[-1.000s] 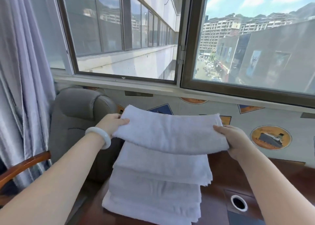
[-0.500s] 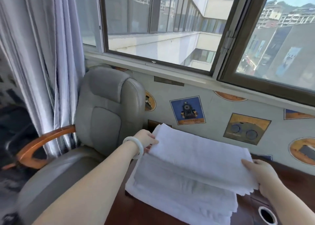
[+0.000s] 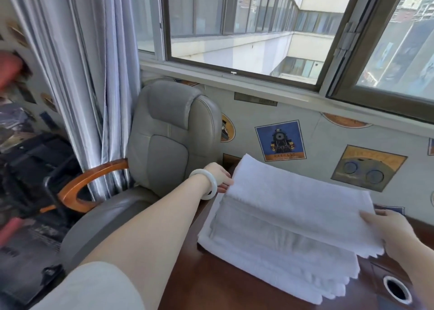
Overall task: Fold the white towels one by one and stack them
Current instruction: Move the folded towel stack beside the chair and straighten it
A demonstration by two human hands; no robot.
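We are setting a folded towel (image 3: 293, 201) on top of the pile (image 3: 270, 253) on the table (image 3: 211, 288). Our left hand (image 3: 219, 177) grips its left end and our right hand (image 3: 389, 229) pinches its right end. It may be touching the pile, but we cannot be sure. Next we should line up the edges, then let go.

- On the bench (image 3: 223, 286): the stack (image 3: 270, 251), top towel (image 3: 293, 204) uppermost.
- At its ends — left hand (image 3: 219, 177), right hand (image 3: 394, 232).
- Left of the bench: chair (image 3: 169, 140), curtain (image 3: 94, 74) behind.
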